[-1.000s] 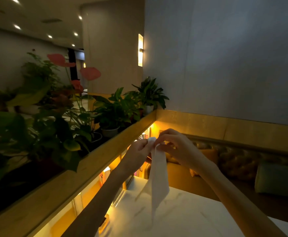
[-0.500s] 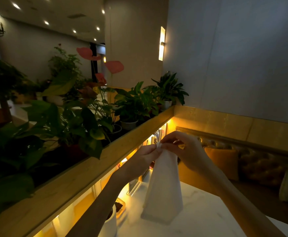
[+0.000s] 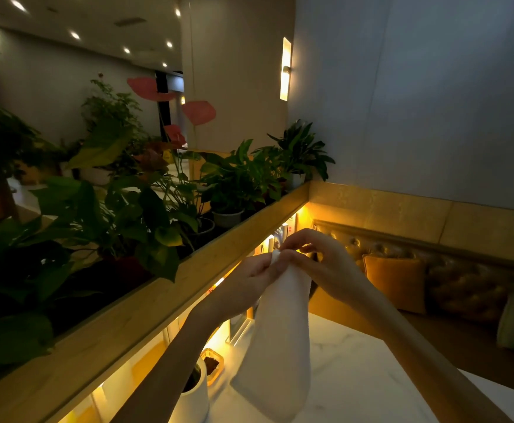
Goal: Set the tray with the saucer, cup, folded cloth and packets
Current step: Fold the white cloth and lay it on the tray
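Note:
A white cloth (image 3: 280,340) hangs folded lengthwise in the air above the white marble table (image 3: 356,377). My left hand (image 3: 249,279) and my right hand (image 3: 319,261) both pinch its top edge, close together, at about chest height. The cloth's lower end hangs near the tabletop. No tray, saucer, cup or packets show in this view.
A white pot (image 3: 193,395) with a small plant and a yellow-rimmed dish (image 3: 213,364) stand at the table's left edge. A wooden ledge (image 3: 158,300) with potted plants (image 3: 231,184) runs along the left. A cushioned bench with an orange pillow (image 3: 396,282) lies behind the table.
The cloth has gone from a narrow twisted strip to a wider folded panel, and it hangs lower toward the table. My view has tilted down, bringing the pot and dish into sight.

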Demonstrator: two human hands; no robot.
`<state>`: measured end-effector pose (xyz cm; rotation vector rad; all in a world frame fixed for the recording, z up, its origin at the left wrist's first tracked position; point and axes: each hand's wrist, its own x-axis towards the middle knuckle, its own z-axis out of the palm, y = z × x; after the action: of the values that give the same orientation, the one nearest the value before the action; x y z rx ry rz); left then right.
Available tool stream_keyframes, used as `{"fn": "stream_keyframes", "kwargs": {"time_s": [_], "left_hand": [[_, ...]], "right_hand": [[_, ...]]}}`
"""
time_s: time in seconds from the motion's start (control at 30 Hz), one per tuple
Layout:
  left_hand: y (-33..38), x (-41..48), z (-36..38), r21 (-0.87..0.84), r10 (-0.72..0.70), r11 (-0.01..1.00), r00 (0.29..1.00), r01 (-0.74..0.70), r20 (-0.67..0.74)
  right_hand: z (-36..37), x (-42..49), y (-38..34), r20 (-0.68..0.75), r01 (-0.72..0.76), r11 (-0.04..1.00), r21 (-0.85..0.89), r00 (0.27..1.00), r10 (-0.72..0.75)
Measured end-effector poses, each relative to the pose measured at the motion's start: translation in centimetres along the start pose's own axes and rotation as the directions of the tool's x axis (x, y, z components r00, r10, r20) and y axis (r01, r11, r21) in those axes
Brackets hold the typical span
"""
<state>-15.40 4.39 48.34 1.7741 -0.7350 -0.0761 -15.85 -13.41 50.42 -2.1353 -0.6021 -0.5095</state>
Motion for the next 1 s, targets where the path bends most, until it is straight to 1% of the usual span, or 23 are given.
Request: {"fn": "stream_keyframes", "kwargs": {"time_s": [0.07,0.17,0.23,0.27,0.33,0.4,0.47,0.57,0.77,0.93,1.0], "left_hand": [[0.0,0.3,-0.1,-0.009,0.011,1.0,1.0,-0.011,0.005],[-0.2,0.6,-0.5,-0.015,0.031,0.999,0.999,-0.032,-0.006],[-0.4,1.0,-0.7,-0.033,0.029,0.999,0.999,-0.03,-0.024],[-0.4,1.2,-0.7,-0.04,0.029,0.999,0.999,-0.03,-0.032],[-0.8,1.7,-0.7,-0.024,0.04,0.999,0.998,-0.041,-0.049],[-1.2,2.4,-0.5,0.022,0.057,0.998,0.994,-0.055,-0.088],[-1.7,3.2,-0.2,0.043,0.076,0.997,0.99,-0.071,-0.119],[-1.9,3.9,0.7,-0.025,0.098,0.994,0.988,-0.102,-0.122],[-2.2,5.5,2.0,-0.169,0.096,0.979,0.988,-0.116,-0.121],[-2.7,6.5,2.8,-0.158,0.075,0.982,0.984,-0.101,-0.163],[-2.9,6.9,3.3,-0.107,0.094,0.988,0.978,-0.115,-0.187]], "right_hand": [[-1.0,-0.2,0.6,0.062,-0.067,0.998,-0.011,0.996,0.067],[-2.8,-0.8,2.0,0.209,-0.156,0.988,-0.006,0.966,0.154],[-3.7,-1.3,3.0,0.295,-0.186,0.982,0.018,0.94,0.173],[-4.0,-1.6,3.4,0.303,-0.182,0.983,0.021,0.938,0.167],[-4.4,-2.1,3.9,0.234,-0.173,0.984,0.032,0.959,0.161],[-4.8,-2.5,4.3,0.123,-0.174,0.983,0.066,0.979,0.165],[-5.3,-2.8,4.7,0.014,-0.18,0.976,0.12,0.984,0.18],[-6.0,-3.1,4.7,-0.107,-0.182,0.973,0.141,0.974,0.198],[-7.3,-3.4,4.3,-0.212,-0.21,0.974,0.089,0.951,0.224],[-7.9,-2.9,4.3,-0.234,-0.221,0.965,0.14,0.94,0.249],[-7.9,-2.5,4.4,-0.226,-0.252,0.967,0.04,0.94,0.254]]}}
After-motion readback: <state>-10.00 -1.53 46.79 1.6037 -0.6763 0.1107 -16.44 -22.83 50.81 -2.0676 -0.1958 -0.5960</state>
